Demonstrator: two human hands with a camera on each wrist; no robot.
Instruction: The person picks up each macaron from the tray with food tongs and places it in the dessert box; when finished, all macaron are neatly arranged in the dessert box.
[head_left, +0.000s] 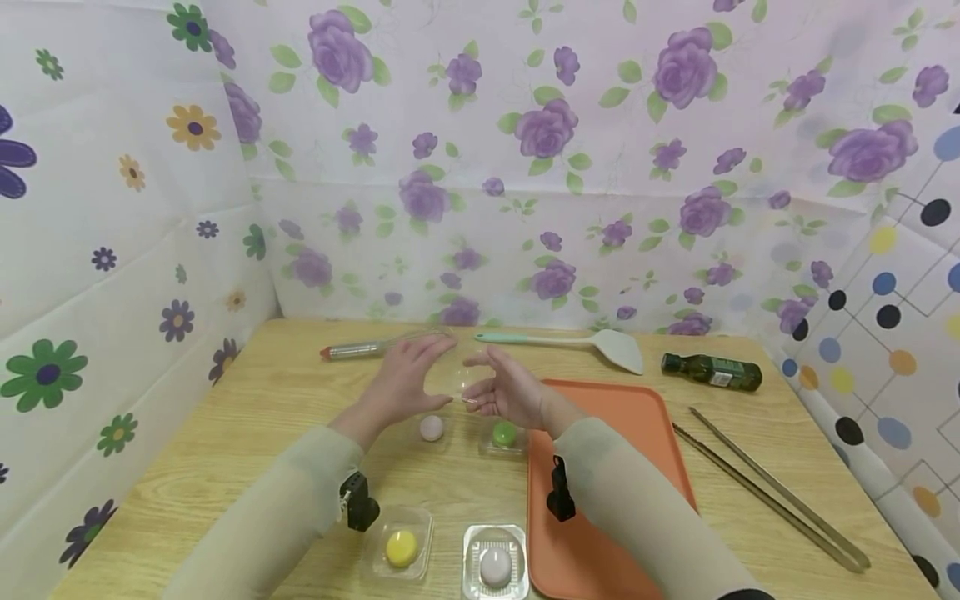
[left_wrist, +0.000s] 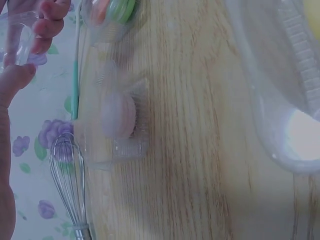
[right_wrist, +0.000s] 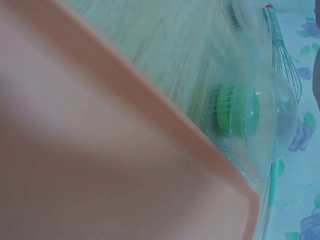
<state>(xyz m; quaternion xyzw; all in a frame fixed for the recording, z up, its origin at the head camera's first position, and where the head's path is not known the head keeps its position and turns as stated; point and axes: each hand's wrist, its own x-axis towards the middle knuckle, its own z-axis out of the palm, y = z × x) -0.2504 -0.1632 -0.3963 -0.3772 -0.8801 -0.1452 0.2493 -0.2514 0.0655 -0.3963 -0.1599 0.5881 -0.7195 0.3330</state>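
Between my hands is a clear plastic piece, seemingly a domed lid (head_left: 467,385), also visible as a curved clear plastic rim (left_wrist: 14,37) in the left wrist view. My right hand (head_left: 508,387) holds it with bent fingers. Spread around its left side is my left hand (head_left: 405,379), thumb and fingers apart; whether they touch the plastic is hard to tell. Just below the hands are a pale pink macaron (head_left: 431,428) and a green macaron (head_left: 504,433), each in a clear plastic box. Closer to me sit a yellow macaron (head_left: 401,548) and a pale macaron (head_left: 495,567), also boxed.
An orange tray (head_left: 600,533) lies under my right forearm. Along the back are a whisk (head_left: 360,349), a white spatula (head_left: 618,348) with a mint handle and a dark green bottle (head_left: 712,372). Metal tongs (head_left: 772,487) lie at the right.
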